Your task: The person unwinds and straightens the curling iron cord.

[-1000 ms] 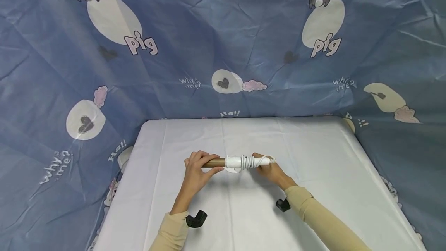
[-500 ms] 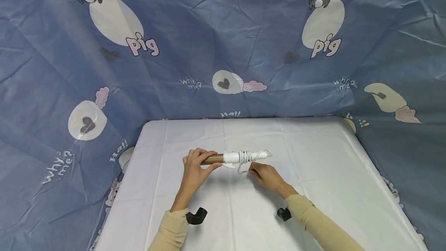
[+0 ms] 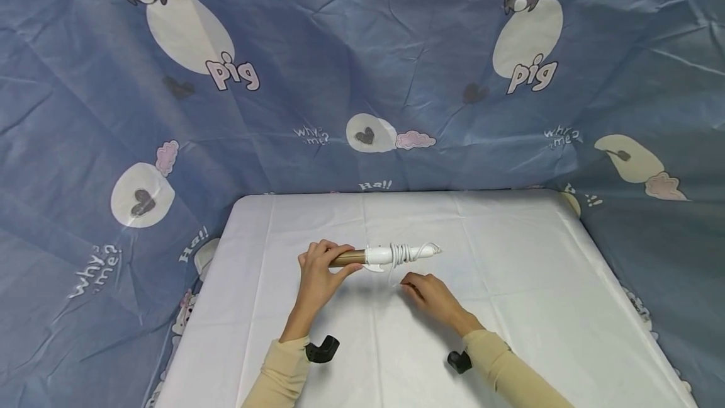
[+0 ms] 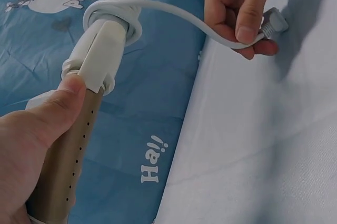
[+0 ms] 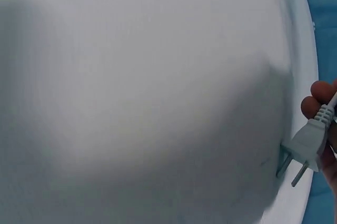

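A curling iron [image 3: 378, 255] with a gold barrel and white handle is held level above the table, handle end to the right. My left hand [image 3: 318, 277] grips its barrel, thumb near the white clamp lever [image 4: 104, 55]. Several turns of white power cord [image 4: 174, 11] are wound round the handle. A loose length runs from the coil to my right hand [image 3: 433, 298], which pinches it between thumb and fingers close to the plug [image 5: 309, 142]. In the right wrist view the plug's two pins point downward, and only part of that hand shows at the edge.
A white cloth covers the table [image 3: 532, 257]. Blue fabric [image 3: 317, 80] printed with pigs and words hangs behind it and along both sides. A black wrist-worn device [image 3: 323, 349] sits at the left cuff, another [image 3: 459, 361] at the right cuff.
My right hand has left the handle's end and come down toward me, drawing a length of cord off the coil. My left hand keeps its grip on the barrel, slightly raised.
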